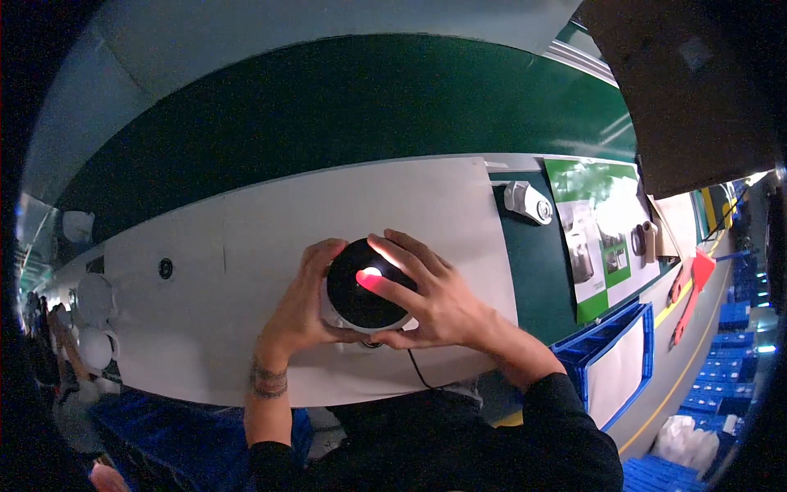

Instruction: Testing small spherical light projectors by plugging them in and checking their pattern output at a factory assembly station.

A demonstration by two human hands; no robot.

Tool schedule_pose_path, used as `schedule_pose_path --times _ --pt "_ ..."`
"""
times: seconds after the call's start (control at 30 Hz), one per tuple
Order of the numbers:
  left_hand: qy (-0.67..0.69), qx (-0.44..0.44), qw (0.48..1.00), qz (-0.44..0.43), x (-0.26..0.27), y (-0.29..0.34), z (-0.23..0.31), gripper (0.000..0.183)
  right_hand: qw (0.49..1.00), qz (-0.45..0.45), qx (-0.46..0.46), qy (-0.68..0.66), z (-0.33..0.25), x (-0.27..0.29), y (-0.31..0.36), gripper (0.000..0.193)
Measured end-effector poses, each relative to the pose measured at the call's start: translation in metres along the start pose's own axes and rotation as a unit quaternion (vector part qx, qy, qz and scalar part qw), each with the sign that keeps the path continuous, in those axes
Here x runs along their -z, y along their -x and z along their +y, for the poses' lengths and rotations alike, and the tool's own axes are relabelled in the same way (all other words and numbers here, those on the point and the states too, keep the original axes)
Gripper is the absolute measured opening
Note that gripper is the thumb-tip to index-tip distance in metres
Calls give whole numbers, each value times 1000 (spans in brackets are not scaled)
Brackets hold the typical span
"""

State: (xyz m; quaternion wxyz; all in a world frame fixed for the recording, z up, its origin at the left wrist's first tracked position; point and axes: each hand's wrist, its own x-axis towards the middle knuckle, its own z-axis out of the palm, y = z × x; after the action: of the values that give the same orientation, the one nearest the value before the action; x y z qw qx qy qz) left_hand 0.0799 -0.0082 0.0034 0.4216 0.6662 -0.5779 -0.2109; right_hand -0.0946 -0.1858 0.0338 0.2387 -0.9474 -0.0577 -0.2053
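Both hands wrapped around a round black dome (361, 287) with a white base, near the middle of the white tabletop (246, 238). Left hand (299, 307) cupping the dome's left side, fingers curled over the rim, thumb underneath near the base; probably steadying it against turning or sliding. Right hand (430, 299) spread across the top and right side, index fingertip pressed onto a small lit spot, glowing red through the finger. Neither hand released; both grasping the dome, held just above or resting on the tabletop, cannot tell which. Thin black cable (418, 371) trailing from the near edge of the base toward the body. Dome face turned upward toward the camera; no real long axis, since round, with its axis roughly vertical. Farther right, a small white part (527, 201) on the green belt (328, 107), well apart. Blue crates (611, 353) near right.
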Motion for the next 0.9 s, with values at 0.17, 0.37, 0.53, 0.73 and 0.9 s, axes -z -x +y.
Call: schedule_pose_path --times 0.17,0.37,0.53,0.73,0.9 --pt "-30 9 999 -23 9 -12 10 127 1000 1 -2 0 0 2 -1 67" --pt "-95 -29 986 -132 20 -29 16 124 1000 -2 -10 -8 2 1 1 66" --pt "-24 -20 996 -88 13 -21 3 122 1000 3 -11 2 1 -1 1 66" --pt "32 -47 998 -38 2 -7 -8 123 1000 -6 -8 3 1 -3 1 74" --pt "53 -28 998 -28 4 -10 -2 122 1000 -3 -8 -5 3 -3 2 73"
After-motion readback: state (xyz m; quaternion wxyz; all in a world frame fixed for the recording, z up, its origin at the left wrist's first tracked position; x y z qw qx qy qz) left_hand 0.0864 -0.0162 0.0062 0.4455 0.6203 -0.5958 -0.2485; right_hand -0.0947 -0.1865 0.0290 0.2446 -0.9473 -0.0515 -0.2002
